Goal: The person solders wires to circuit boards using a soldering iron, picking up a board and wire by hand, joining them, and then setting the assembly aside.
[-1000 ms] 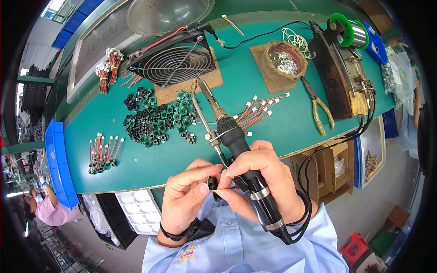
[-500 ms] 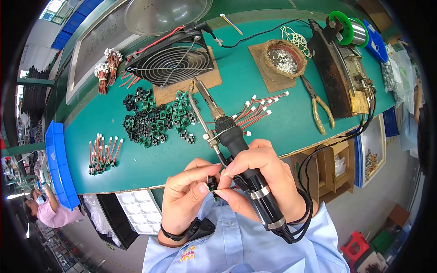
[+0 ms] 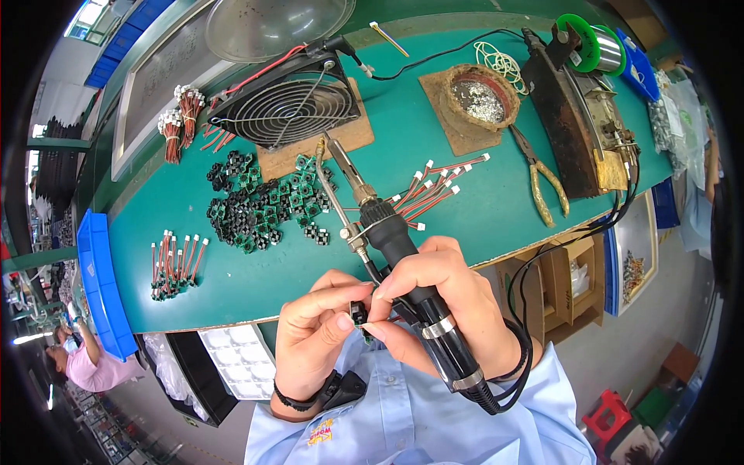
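Close to my chest, my left hand (image 3: 316,325) pinches a small black component with a green circuit board (image 3: 358,313) between thumb and fingers. My right hand (image 3: 453,283) is wrapped round a black soldering iron (image 3: 394,236) with a metal solder-feed tube (image 3: 332,188) along it. The iron's tip points away toward the fan, apart from the small part. Thumb and forefinger of my right hand also meet at the side of the component; what they pinch there is mostly hidden. Beyond the iron lie loose red-and-black wires with white connectors (image 3: 443,186).
Ahead are a heap of small green boards (image 3: 263,209), a black fan (image 3: 291,108) and bundled wires (image 3: 186,112). At left sit wired boards (image 3: 177,267) and a blue tray (image 3: 105,283). To the right are a solder pot (image 3: 482,99), pliers (image 3: 541,177) and a solder spool (image 3: 601,50).
Both hands keep almost the same grip and place. The iron and its tip have shifted very slightly to the left, along with a small shift of the whole view.
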Tool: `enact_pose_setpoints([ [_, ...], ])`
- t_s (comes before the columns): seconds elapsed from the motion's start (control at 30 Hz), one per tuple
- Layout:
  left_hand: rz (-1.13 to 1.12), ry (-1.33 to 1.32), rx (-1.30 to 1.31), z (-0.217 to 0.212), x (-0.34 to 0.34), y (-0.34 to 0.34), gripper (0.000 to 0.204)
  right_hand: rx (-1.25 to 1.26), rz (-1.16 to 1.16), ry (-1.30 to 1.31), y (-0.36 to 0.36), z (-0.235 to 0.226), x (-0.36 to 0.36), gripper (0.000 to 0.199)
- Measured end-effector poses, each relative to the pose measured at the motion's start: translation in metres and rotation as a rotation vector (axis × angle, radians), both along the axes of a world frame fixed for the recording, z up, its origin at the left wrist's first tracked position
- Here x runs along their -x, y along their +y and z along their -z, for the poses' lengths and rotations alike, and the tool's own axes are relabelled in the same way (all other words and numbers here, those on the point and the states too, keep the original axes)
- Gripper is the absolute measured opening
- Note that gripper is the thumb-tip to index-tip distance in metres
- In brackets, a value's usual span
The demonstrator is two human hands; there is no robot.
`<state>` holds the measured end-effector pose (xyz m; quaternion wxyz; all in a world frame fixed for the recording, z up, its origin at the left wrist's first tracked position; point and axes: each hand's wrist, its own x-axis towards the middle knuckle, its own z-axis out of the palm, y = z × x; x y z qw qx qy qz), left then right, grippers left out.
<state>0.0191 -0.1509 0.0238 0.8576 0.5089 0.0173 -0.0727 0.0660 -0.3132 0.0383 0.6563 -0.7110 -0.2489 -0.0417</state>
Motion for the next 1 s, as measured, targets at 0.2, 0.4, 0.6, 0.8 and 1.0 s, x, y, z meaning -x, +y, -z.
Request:
enact_pose_setpoints([
  [0.2, -0.009, 0.010, -0.005, -0.001, 0.000, 0.001, 0.027, 0.009, -0.010, -0.012, -0.002, 0.000, -0.001, 0.046],
  [0.4, -0.011, 0.015, -0.014, -0.002, 0.000, 0.000, 0.026, 0.003, -0.021, 0.001, -0.003, 0.000, -0.001, 0.045],
  [0.6, 0.060, 0.052, 0.015, -0.004, -0.002, 0.008, 0.021, 0.020, -0.065, 0.061, -0.007, 0.001, -0.001, 0.036],
  [0.8, 0.082, 0.004, 0.023, -0.003, -0.005, 0.009, 0.014, 0.041, -0.087, 0.148, -0.009, 0.002, 0.002, 0.042],
  [1.0, 0.087, -0.002, 0.034, -0.001, -0.010, 0.005, 0.012, 0.096, 0.022, 0.145, -0.007, 0.011, 0.001, 0.042],
])
